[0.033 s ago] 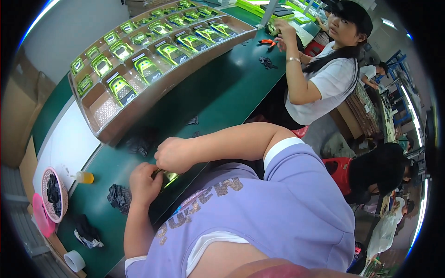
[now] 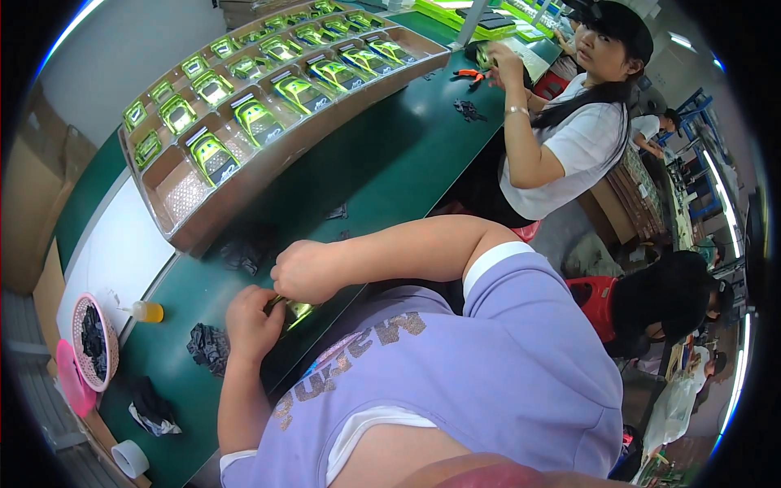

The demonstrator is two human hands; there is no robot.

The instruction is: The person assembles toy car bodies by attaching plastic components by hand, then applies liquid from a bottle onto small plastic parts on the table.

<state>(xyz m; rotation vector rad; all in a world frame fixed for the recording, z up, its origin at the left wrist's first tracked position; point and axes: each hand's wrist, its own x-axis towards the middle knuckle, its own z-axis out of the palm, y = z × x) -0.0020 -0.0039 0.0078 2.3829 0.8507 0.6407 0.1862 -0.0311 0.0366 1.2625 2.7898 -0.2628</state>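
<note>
Close to my body, at the table's near edge, both hands are closed on a shiny yellow-green piece (image 2: 299,312). It resembles the glossy car-shaped shells in the box, but my fingers cover most of it. My left hand (image 2: 254,323) grips its left side, thumb on top. From above, my right hand (image 2: 304,271) bends over it with the fingers curled in, their tips hidden. Beside my left wrist lies a crumpled dark grey bundle (image 2: 208,350). Thin dark scraps (image 2: 239,254) rest just beyond my hands.
A long cardboard box (image 2: 281,159) of yellow-green shells stands across the green table (image 2: 382,154). At left are a pink basket (image 2: 108,346) with dark scraps, a yellow-liquid bottle (image 2: 149,311), a dark cloth (image 2: 150,407) and a tape roll (image 2: 130,459). A co-worker (image 2: 569,150) sits right, near orange-handled pliers (image 2: 469,76).
My hands and the piece they hold show no visible movement. The co-worker's raised hands have shifted slightly.
</note>
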